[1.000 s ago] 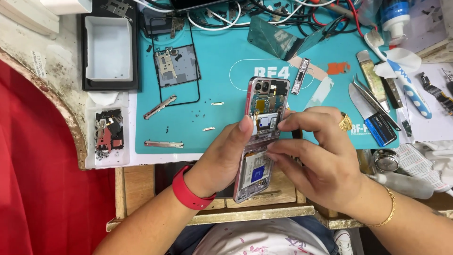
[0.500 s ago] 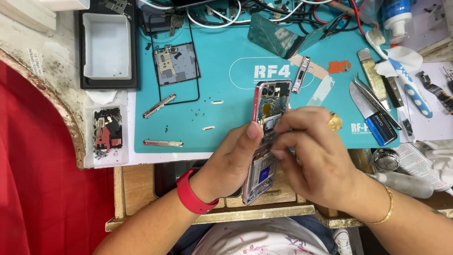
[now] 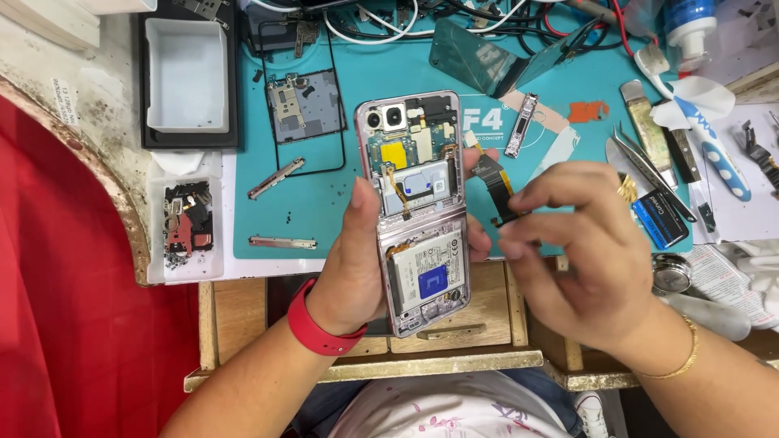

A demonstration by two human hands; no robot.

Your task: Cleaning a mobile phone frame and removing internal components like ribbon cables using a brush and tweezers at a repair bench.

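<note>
My left hand (image 3: pixel 353 259) grips an opened fold-type phone (image 3: pixel 415 211) with its back off, so the circuit board, cameras and two batteries show. It is held upright over the teal work mat (image 3: pixel 324 211). My right hand (image 3: pixel 572 247) pinches a black and orange flex cable (image 3: pixel 497 188) that sticks out from the phone's right side. A red band sits on my left wrist, a gold bangle on the right.
A removed phone frame part (image 3: pixel 307 107) and two metal strips (image 3: pixel 277 178) lie on the mat. A white tray (image 3: pixel 185 75) and a small parts tray (image 3: pixel 185 227) sit at left. Tweezers (image 3: pixel 649 174), tools and a toothbrush (image 3: pixel 706 122) lie at right. Cables run along the back.
The phone has been raised and turned more upright. My right hand has come off the phone's face and now pulls the flex cable out to the right.
</note>
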